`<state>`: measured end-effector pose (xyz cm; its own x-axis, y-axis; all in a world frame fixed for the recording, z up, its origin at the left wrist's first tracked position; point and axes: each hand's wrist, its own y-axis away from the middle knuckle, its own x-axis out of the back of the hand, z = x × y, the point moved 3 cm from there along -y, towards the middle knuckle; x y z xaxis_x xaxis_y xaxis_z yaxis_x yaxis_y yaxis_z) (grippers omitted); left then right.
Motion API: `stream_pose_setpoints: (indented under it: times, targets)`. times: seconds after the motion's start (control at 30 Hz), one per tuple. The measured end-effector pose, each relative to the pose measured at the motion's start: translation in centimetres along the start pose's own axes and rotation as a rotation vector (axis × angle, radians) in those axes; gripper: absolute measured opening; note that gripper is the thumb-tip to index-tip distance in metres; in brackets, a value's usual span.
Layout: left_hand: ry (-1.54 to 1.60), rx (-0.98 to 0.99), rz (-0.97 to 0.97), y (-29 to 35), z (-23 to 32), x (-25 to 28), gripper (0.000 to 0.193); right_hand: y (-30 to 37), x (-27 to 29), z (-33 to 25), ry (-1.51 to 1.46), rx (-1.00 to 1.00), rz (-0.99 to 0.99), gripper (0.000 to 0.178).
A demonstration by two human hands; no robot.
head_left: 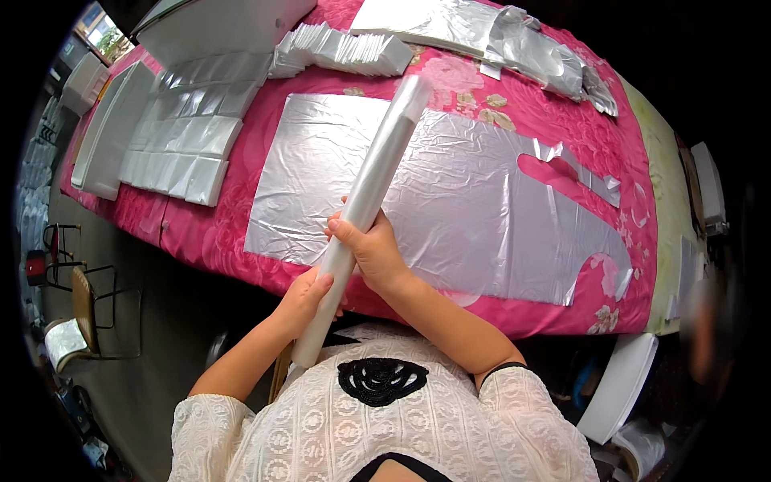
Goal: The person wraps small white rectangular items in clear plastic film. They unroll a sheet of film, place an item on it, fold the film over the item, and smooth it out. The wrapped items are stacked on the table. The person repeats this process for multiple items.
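Note:
Both my hands are wrapped round a long, whitish roll of translucent plastic film (368,185), held at a slant in front of my body. My left hand (307,296) grips its lower part, and my right hand (365,241) holds it a little higher, near the middle. The roll's upper end leans over the table. Under it, a flat silvery plastic bag (474,217) with cut-out handles at its right end lies spread on the pink floral cloth (209,249). The fingers on the roll's far side are partly hidden.
Rows of folded clear packets (181,136) lie at the left beside a white foam box (112,132). Behind them are a row of white packets (341,50) and a larger white box (221,32). More silvery bags (498,40) lie at the back. A chair (84,313) stands lower left.

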<state>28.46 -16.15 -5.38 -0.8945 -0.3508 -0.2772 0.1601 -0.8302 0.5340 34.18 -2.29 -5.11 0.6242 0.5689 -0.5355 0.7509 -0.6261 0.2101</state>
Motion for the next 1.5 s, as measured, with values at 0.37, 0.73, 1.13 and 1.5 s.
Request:
stream_pose_setpoints:
  times: [0.37, 0.73, 1.13, 1.5]
  targets:
    - [-0.009, 0.343, -0.140, 3.2, -3.7, 1.4, 0.063, -6.5, 14.3, -9.7, 0.421, 0.137, 0.355, 0.028]
    - [-0.039, 0.278, -0.146, 3.3, -4.0, 1.4, 0.068, -5.5, 12.2, -8.5, 0.784, -0.176, -0.142, 0.019]
    - [-0.122, 0.483, -0.344, 7.1, -3.1, 5.8, 0.067, -7.6, 31.9, -19.3, 1.059, 0.340, 0.457, 0.020]
    - [-1.409, -0.287, -0.199, -2.6, 8.6, -0.4, 0.046, -9.2, 21.5, -15.0, 0.998, 0.254, 0.116, 0.019]
